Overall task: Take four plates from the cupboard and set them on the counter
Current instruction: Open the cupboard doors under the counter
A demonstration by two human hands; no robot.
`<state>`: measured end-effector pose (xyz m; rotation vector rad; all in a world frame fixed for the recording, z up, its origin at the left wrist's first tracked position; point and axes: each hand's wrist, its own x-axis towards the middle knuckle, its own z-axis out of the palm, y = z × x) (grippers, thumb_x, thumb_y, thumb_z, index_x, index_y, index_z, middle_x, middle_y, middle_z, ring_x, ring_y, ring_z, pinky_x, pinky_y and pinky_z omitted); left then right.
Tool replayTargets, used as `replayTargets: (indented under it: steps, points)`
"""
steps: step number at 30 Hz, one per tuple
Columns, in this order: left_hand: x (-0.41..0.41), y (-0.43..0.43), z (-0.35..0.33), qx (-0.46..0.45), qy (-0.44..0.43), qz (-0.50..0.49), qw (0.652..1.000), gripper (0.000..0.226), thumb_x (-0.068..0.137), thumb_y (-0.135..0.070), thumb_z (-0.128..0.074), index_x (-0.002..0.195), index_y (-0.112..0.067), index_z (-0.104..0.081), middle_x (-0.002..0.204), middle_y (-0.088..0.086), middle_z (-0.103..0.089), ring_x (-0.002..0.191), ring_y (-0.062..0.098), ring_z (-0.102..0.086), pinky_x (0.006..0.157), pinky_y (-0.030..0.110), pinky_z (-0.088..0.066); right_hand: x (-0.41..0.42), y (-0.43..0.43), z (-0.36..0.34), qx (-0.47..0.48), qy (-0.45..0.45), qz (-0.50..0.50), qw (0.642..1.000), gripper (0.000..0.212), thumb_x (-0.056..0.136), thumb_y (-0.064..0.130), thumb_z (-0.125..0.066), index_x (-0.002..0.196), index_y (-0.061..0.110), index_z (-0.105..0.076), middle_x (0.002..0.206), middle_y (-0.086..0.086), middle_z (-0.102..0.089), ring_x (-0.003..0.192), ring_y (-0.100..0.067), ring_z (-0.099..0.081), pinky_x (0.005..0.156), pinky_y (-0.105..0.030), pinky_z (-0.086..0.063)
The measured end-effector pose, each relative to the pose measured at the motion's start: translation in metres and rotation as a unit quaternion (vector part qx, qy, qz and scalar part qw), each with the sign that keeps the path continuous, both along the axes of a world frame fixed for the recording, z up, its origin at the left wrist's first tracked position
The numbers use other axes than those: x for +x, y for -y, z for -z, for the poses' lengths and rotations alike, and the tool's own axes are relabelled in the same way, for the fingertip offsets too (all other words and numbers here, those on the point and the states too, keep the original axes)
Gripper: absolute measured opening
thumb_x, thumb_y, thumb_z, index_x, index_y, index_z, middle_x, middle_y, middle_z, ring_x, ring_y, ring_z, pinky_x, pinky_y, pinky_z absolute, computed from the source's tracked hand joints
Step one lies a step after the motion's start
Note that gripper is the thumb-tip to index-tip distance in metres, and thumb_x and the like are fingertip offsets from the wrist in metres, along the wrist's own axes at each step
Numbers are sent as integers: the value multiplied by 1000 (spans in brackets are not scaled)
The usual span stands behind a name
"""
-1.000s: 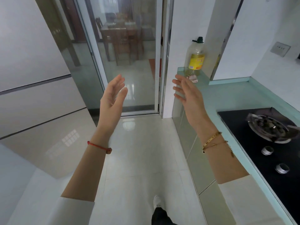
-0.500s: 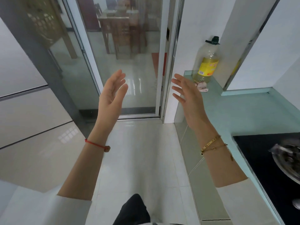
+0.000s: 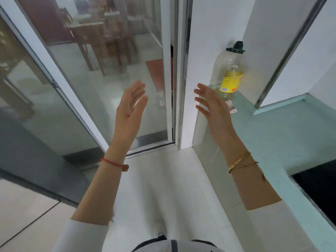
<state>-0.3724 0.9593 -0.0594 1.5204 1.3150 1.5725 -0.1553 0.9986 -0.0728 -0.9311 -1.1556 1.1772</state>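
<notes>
My left hand [image 3: 130,111] is raised in front of me, palm turned inward, fingers apart and empty. My right hand [image 3: 213,110] is held up beside it, also spread and holding nothing. The pale green counter [image 3: 283,135] runs along my right side. Below it are glossy cabinet doors [image 3: 221,177], all closed. No plates are in view.
An oil bottle [image 3: 231,73] with a yellow label stands at the counter's far end, a small pink object [image 3: 231,108] beside it. A black cooktop [image 3: 320,190] sits at the right edge. A glass sliding door [image 3: 109,73] is ahead, white cabinets [image 3: 20,202] to the left.
The view has moved forward toward the glass door and turned left. The cooktop has slid almost out of the frame. Both hands stay raised and empty.
</notes>
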Motion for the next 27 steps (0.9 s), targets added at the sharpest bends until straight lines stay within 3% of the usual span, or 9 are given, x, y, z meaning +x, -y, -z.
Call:
replayTargets:
  steps: [8, 13, 17, 22, 27]
  points:
    - [-11, -114, 10, -30, -27, 105, 994, 44, 102, -18, -50, 145, -13, -44, 143, 2, -56, 130, 10, -55, 112, 30, -43, -9, -68, 12, -24, -9, 110, 994, 35, 100, 36, -47, 128, 23, -62, 122, 7, -68, 114, -11, -63, 95, -26, -49]
    - [12, -182, 15, -45, -23, 181, 982, 44, 102, -19, -51, 146, -15, -45, 144, -2, -56, 129, 2, -54, 107, 16, -43, 15, -103, 16, -37, -22, 187, 981, 35, 102, 30, -44, 130, 16, -60, 124, 0, -66, 114, -23, -61, 102, -37, -47]
    - [48, -232, 15, -56, -5, 237, 970, 43, 102, -20, -52, 145, -16, -47, 139, -11, -57, 125, -8, -53, 101, 10, -43, 40, -129, 16, -26, -33, 246, 968, 33, 101, 30, -46, 127, 17, -63, 121, 1, -67, 102, -11, -60, 87, -25, -51]
    - [97, -277, 19, -73, 35, 307, 948, 43, 101, -11, -52, 143, -15, -48, 141, -3, -58, 130, 5, -55, 108, 20, -43, 75, -148, 20, -32, -14, 310, 950, 31, 95, 37, -49, 119, 27, -66, 120, 4, -68, 113, -16, -60, 103, -39, -46]
    - [141, -308, 32, -87, 36, 381, 920, 42, 100, -17, -56, 141, -15, -51, 138, -3, -61, 126, 0, -57, 101, 12, -44, 100, -151, 26, -55, -13, 385, 921, 32, 101, 30, -45, 125, 19, -63, 123, -1, -66, 118, -22, -60, 108, -43, -45]
